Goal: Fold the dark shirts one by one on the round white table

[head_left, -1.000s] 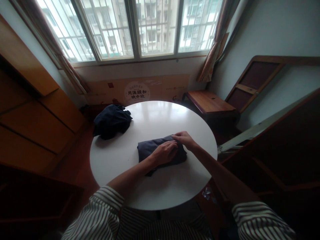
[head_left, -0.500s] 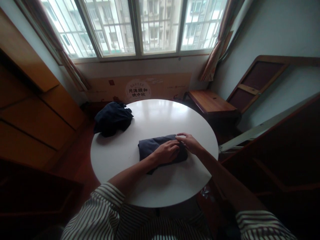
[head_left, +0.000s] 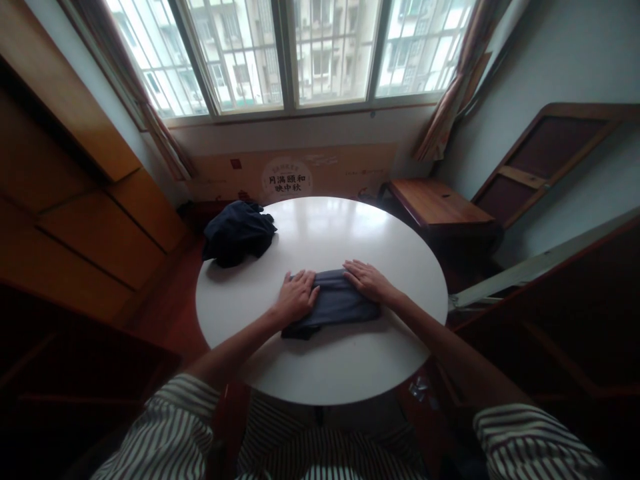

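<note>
A folded dark blue-grey garment (head_left: 337, 303) lies flat on the white oval table (head_left: 320, 380), close to its middle. Its exact kind does not show. My left hand (head_left: 296, 297) rests on the garment's left end, fingers stretched forward and palm down. On the right end lies my right hand (head_left: 369, 281), also flat with its fingers extended. A small darker flap of cloth (head_left: 300, 332) sticks out at the near left edge of the fold. Both hands press on the cloth without gripping it.
A crumpled dark navy cloth (head_left: 237, 233) sits at the table's far left edge. Beyond the table stand a wooden bench (head_left: 440, 203) and a printed board (head_left: 325, 170) under the window. Wooden cabinets (head_left: 100, 233) line the left side.
My left hand has moved left, from the garment's right part to its left end. My right hand has flattened onto the right end. The garment's top now looks smoother, and the view has shifted slightly.
</note>
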Motion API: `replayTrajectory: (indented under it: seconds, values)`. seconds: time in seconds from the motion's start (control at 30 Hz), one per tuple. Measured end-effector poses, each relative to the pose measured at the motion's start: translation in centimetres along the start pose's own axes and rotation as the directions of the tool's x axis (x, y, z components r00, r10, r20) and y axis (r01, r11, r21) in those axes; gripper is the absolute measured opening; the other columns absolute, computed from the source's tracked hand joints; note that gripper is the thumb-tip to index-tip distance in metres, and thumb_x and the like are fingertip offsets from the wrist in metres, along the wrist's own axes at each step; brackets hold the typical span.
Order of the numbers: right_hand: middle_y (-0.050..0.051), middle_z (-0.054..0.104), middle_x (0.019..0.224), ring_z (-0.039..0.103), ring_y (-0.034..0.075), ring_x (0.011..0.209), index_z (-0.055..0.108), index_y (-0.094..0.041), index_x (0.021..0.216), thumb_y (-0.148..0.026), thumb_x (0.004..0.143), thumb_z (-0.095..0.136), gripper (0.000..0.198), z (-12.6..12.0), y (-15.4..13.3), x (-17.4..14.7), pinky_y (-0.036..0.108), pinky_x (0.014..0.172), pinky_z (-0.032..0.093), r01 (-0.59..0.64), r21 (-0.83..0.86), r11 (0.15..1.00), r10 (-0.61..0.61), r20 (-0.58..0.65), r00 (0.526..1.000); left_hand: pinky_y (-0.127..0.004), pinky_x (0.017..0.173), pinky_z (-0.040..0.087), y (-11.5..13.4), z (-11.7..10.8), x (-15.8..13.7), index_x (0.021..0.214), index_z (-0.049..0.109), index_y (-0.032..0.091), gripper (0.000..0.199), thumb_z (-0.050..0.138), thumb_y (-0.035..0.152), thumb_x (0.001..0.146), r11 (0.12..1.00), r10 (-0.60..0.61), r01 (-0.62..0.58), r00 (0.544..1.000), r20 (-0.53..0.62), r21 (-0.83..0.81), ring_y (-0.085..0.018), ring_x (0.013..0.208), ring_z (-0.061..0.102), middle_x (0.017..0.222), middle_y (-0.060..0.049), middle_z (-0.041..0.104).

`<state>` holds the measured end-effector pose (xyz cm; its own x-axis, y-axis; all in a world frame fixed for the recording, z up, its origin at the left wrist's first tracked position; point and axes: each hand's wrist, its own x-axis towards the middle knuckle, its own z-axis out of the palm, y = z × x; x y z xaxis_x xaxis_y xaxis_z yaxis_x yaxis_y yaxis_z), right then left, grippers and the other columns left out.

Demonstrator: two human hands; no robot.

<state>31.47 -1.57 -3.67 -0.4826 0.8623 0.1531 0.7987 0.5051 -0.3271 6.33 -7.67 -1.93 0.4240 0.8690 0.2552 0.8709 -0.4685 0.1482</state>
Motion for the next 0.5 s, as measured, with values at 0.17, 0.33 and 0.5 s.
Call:
replayTrajectory:
  seconds: [0.17, 0.33, 0.5]
  values:
    - [0.014, 0.056, 0.141, 0.046, 0.030, 0.135, 0.059, -0.018, 0.130, -0.042, 0.101, 0.036, 0.043, 0.2, 1.5, -0.6, 0.051, 0.111, 0.037, 0.011, 0.052, 0.999, -0.009, -0.040, 0.999, -0.047, 0.109, 0.037, -4.2, -0.2, -2.7, 0.138, 0.048, 0.014, 0.048, 0.029, 0.041, 0.103, 0.988, -0.113, 0.110, 0.993, -0.022, -0.112, -0.028, 0.129, 0.049, 0.138, -0.016, 0.055]
    - [0.014, 0.067, 0.109, 0.060, 0.028, 0.106, 0.065, -0.017, 0.112, -0.051, 0.094, 0.050, 0.041, -1.3, 0.5, 0.4, 0.042, 0.098, 0.046, 0.084, 0.180, 0.980, -0.066, -0.103, 0.992, -0.037, 0.093, 0.047, -7.0, -1.0, -0.8, 0.122, 0.062, 0.014, 0.052, 0.044, 0.054, 0.095, 0.857, -0.181, 0.204, 0.979, 0.094, -0.474, -0.026, 0.103, 0.061, 0.109, -0.011, 0.067]
    - [0.008, 0.066, 0.088, 0.061, 0.022, 0.081, 0.069, -0.017, 0.088, -0.069, 0.077, 0.063, 0.054, -3.5, -0.2, 0.9, 0.031, 0.073, 0.048, 0.025, 0.295, 0.955, -0.060, 0.110, 0.992, -0.027, 0.067, 0.046, -7.9, -2.1, 1.6, 0.092, 0.067, 0.014, 0.058, 0.067, 0.068, 0.072, 0.627, -0.145, 0.389, 0.909, 0.390, -0.675, -0.019, 0.078, 0.062, 0.084, -0.005, 0.068]
